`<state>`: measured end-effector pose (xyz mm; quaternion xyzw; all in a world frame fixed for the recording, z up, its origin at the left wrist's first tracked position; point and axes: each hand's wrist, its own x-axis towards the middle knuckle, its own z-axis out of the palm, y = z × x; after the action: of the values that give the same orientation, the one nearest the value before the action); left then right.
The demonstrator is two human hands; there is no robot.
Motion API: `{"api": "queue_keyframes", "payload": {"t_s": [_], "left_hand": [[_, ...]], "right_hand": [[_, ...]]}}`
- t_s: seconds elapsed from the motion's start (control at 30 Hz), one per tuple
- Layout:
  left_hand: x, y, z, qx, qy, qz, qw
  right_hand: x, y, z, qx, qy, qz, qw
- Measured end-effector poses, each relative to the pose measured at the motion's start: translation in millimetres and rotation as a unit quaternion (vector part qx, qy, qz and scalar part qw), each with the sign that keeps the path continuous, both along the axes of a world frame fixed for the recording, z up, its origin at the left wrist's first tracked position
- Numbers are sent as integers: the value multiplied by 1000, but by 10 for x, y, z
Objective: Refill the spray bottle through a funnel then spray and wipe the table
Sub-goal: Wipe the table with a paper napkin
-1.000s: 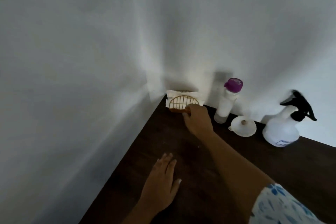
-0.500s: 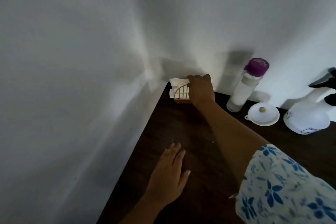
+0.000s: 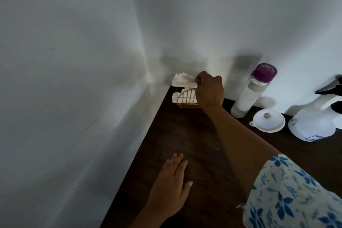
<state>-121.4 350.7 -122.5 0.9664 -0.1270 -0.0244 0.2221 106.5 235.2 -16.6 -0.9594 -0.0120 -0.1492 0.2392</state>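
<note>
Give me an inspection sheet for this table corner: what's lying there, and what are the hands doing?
Surface: dark wooden table, pushed into a corner.
Job's things: white spray bottle with black trigger; white plastic funnel, wide side down; clear bottle with purple cap; white paper napkins in gold wire holder.
Clutter: nothing seen.
Grippers: right hand pinches a napkin; left hand rests flat on the table.
Cables: nothing seen.
Surroundings: plain white walls.

Dark brown wood-grain table point(image 3: 181, 135), white napkins point(image 3: 182, 81) in a gold wire holder point(image 3: 186, 96), purple-capped bottle point(image 3: 253, 90), white funnel point(image 3: 268, 121), white spray bottle point(image 3: 312, 124), blue-flowered white sleeve point(image 3: 288, 196).
</note>
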Motion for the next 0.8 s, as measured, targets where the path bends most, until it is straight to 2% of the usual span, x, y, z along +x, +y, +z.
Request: {"api": "queue_keyframes", "payload": {"t_s": [0.27, 0.5, 0.67, 0.8], "left_hand": [[23, 20, 105, -17, -1, 11, 1000], [-10, -89, 275, -14, 7, 18, 1000], [-70, -272, 428, -33, 6, 38, 999], [-177, -469, 594, -90, 1, 82, 993]], "right_hand": [[-54, -33, 139, 86, -66, -3, 994], [-204, -132, 252, 176, -49, 16, 983], [-448, -326, 351, 181, -59, 31, 981], [-724, -504, 385, 101, -83, 40, 991]]}}
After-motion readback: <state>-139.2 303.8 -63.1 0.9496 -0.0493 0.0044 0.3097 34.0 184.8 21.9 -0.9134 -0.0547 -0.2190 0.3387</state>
